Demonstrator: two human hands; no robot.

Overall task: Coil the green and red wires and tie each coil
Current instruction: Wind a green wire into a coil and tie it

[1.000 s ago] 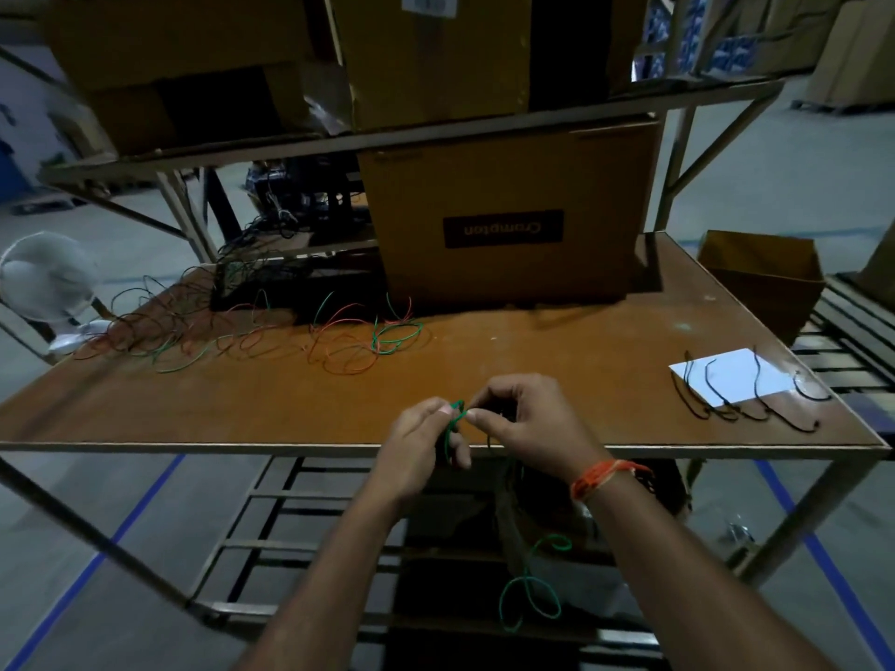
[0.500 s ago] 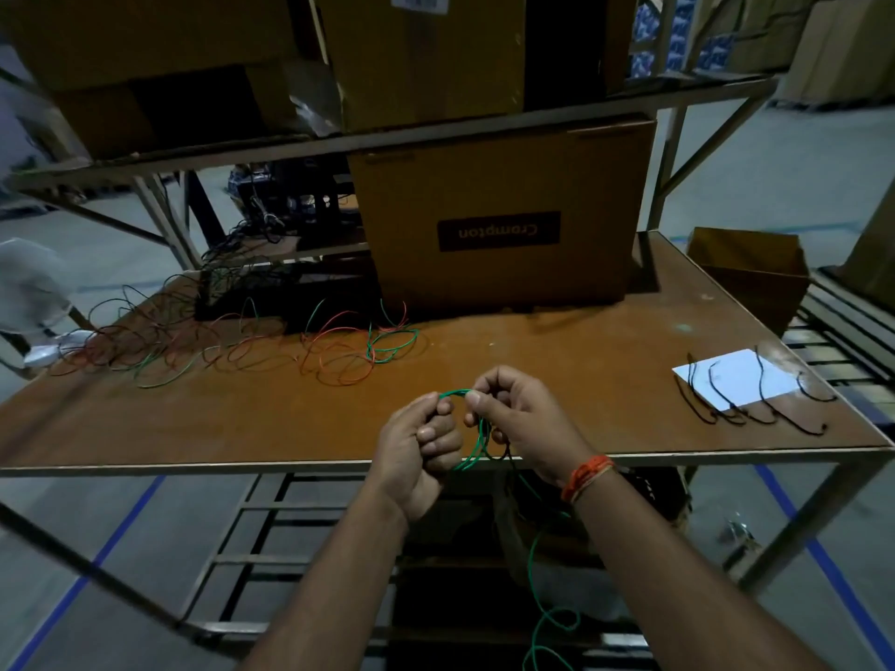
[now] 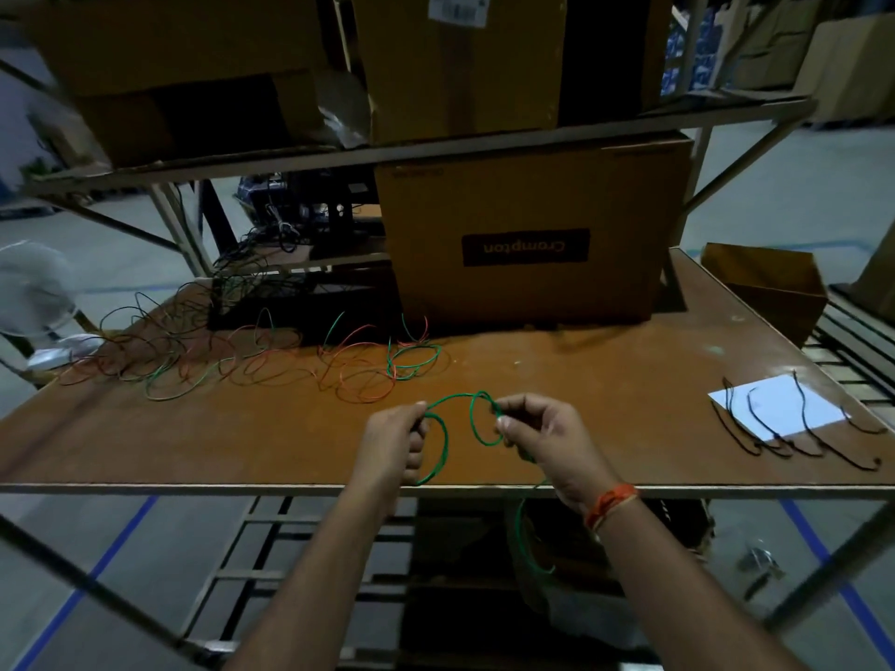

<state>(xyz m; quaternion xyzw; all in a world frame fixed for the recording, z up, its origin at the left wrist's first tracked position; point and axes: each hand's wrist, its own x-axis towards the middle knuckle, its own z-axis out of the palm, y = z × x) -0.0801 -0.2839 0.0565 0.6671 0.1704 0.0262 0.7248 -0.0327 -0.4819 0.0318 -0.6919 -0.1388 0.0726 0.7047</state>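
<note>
Hands first: we see the left hand [image 3: 393, 440] curled around one end of a green wire [image 3: 450, 398], fingers closed on it above the near edge of the table [image 3: 193, 443]. The right hand [image 3: 542, 440] pinches the same wire between thumb and fingertips, where it forms a small loop just beside the knuckles. Between the two hands the wire arches upward in a short span; a second loop hangs below the left hand, and a long tail drops from the right hand past the table edge toward the floor. An orange band [image 3: 611, 503] circles the right wrist.

Farther back on the table we find a loose tangle of red and green wires [image 3: 271, 360], well apart from the hands. Behind it stands a cardboard box [image 3: 532, 225] with an upside-down label. To the right a white sheet [image 3: 779, 409] lies on the table with several black ties [image 3: 755, 428] draped across it.
</note>
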